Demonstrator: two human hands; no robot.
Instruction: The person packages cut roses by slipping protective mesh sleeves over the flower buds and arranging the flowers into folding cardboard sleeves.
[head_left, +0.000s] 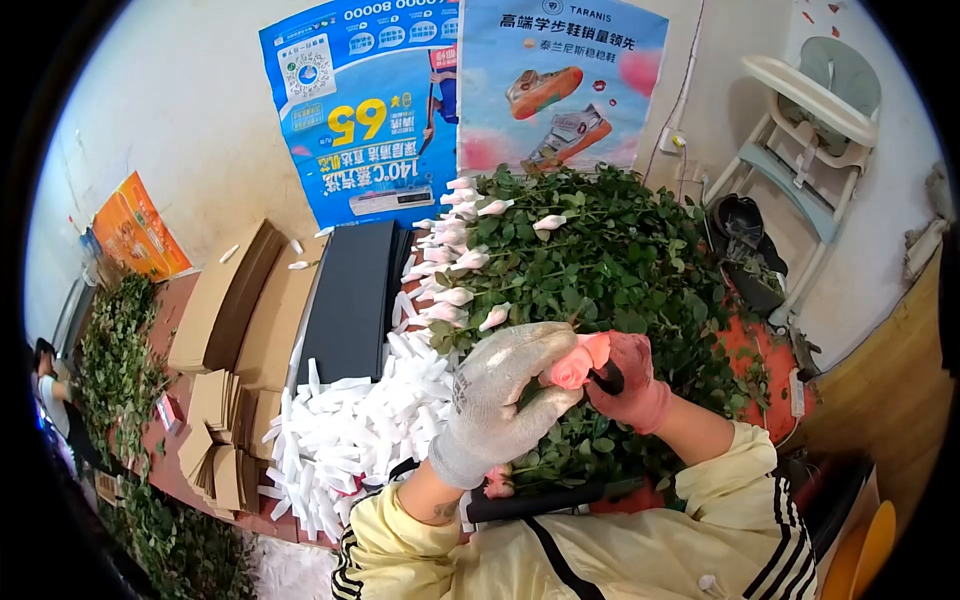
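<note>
My left hand (500, 395), in a grey-white glove, is closed around a pink rose (573, 366) at the centre of the view. My right hand (632, 382), in a reddish glove, touches the rose's right side, its fingers curled around something dark that I cannot make out. Behind both hands lies a big pile of leafy rose stems (590, 250). White-sleeved rose buds (450, 255) line the pile's left edge. To the left of my left hand is a heap of white foam sleeves (360, 430). Another pink bloom (498, 482) shows below my left wrist.
Cardboard sheets (225, 300) and a dark flat stack (350, 300) lie left of the roses. More greenery (125, 350) is at the far left, near a person (55, 390). A high chair (815, 130) stands at the right. Posters (560, 80) hang behind.
</note>
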